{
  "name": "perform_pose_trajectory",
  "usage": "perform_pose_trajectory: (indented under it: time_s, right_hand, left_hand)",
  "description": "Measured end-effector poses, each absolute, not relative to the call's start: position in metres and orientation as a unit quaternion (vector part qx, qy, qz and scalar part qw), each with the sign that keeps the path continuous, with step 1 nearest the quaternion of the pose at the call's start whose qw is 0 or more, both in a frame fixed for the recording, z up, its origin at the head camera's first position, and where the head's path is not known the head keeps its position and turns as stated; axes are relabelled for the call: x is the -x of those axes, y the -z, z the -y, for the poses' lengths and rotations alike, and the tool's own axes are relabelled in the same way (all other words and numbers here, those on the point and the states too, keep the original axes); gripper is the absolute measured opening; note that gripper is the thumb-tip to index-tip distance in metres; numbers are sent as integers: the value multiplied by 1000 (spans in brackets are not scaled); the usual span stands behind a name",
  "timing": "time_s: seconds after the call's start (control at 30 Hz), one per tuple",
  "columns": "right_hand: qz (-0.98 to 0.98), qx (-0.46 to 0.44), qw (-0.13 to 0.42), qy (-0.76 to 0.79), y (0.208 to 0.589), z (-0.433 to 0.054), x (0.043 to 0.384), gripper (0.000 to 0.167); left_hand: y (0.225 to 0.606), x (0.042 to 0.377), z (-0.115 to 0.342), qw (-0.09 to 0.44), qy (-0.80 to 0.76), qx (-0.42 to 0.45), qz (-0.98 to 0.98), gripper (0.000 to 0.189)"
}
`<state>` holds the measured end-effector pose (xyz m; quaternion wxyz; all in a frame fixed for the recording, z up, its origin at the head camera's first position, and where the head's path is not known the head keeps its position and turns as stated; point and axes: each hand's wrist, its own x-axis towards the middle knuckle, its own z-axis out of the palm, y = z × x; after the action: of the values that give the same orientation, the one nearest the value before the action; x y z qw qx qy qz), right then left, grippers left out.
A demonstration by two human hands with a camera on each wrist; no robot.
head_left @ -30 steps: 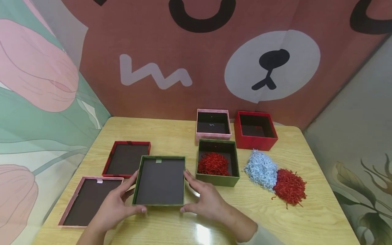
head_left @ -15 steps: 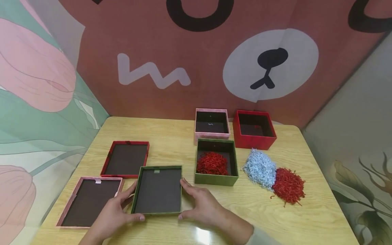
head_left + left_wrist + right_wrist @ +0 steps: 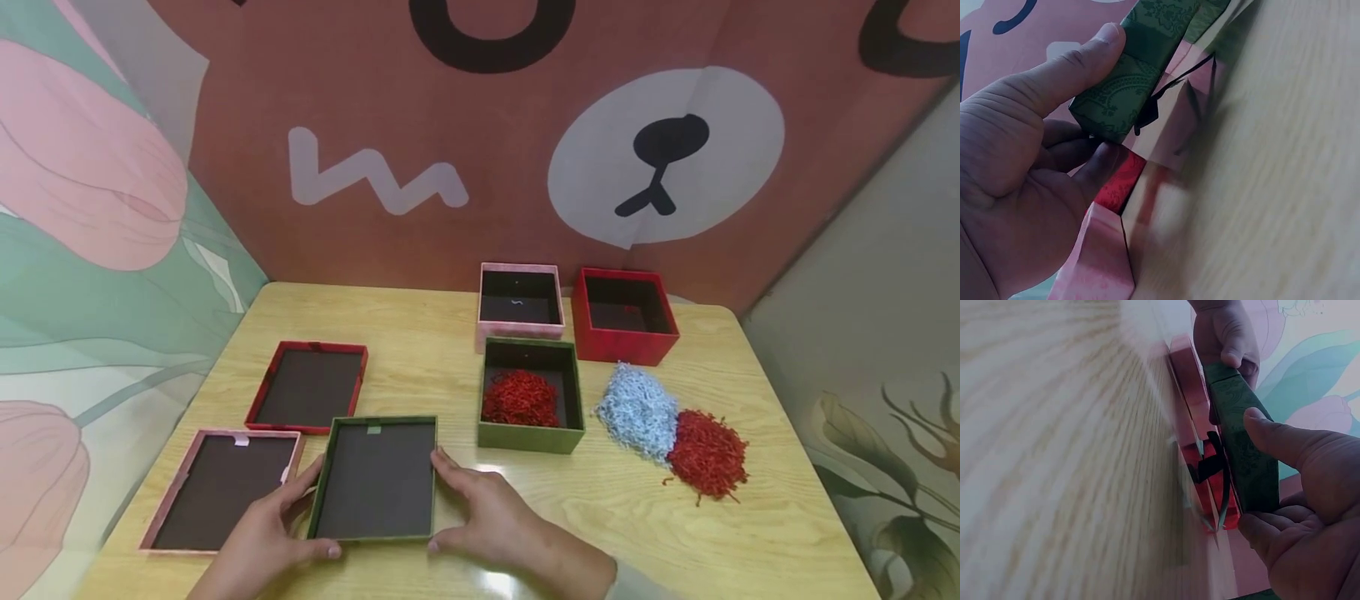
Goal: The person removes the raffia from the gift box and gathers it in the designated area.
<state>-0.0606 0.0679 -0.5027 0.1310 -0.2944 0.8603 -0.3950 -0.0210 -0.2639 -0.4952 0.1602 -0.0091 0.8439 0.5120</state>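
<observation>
A green box lid [image 3: 375, 483], its dark inside facing up, is held between both hands at the front of the table. My left hand [image 3: 270, 525] grips its left side, thumb at the near corner. On the right side my right hand [image 3: 487, 517] holds it the same way, fingers along the edge. Both wrist views show the patterned green wall, with a dark ribbon [image 3: 1210, 465] hanging under the lid and a gap above the tabletop. Left of it lies an upturned pink lid [image 3: 168, 500], and behind that an upturned red lid [image 3: 270, 375].
A green box [image 3: 528, 437] holds red paper shreds [image 3: 521, 398]. Behind it stand a pink box [image 3: 521, 331] and a red box [image 3: 626, 346], close to the wall. Piles of light blue shreds [image 3: 637, 412] and red shreds [image 3: 708, 454] lie on the right of the table [image 3: 637, 517].
Both hands have brought the green lid nearer the front edge and slightly left, lower over the table. The boxes, other lids and shred piles have stayed put.
</observation>
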Motion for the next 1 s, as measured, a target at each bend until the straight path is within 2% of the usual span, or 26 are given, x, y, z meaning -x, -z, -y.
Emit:
perform_pose_trajectory:
  time_s: [0.27,0.53,0.8,1.0]
  right_hand:
    - [-862,309,134,378,503,-60,53,102]
    - [-871,323,118,351,504,-51,51,100]
    - [-882,319,133,320,506,-45,51,95]
    - [-885,318,140,310,506,-45,52,94]
  left_hand:
    - [499,12,274,162,-491,-3,-856,119]
    - [500,9,279,190,-474,12,-859,123]
    - [498,12,277,183,-325,-1,-928,124]
    - [496,15,273,181,-299,-3,-937,122]
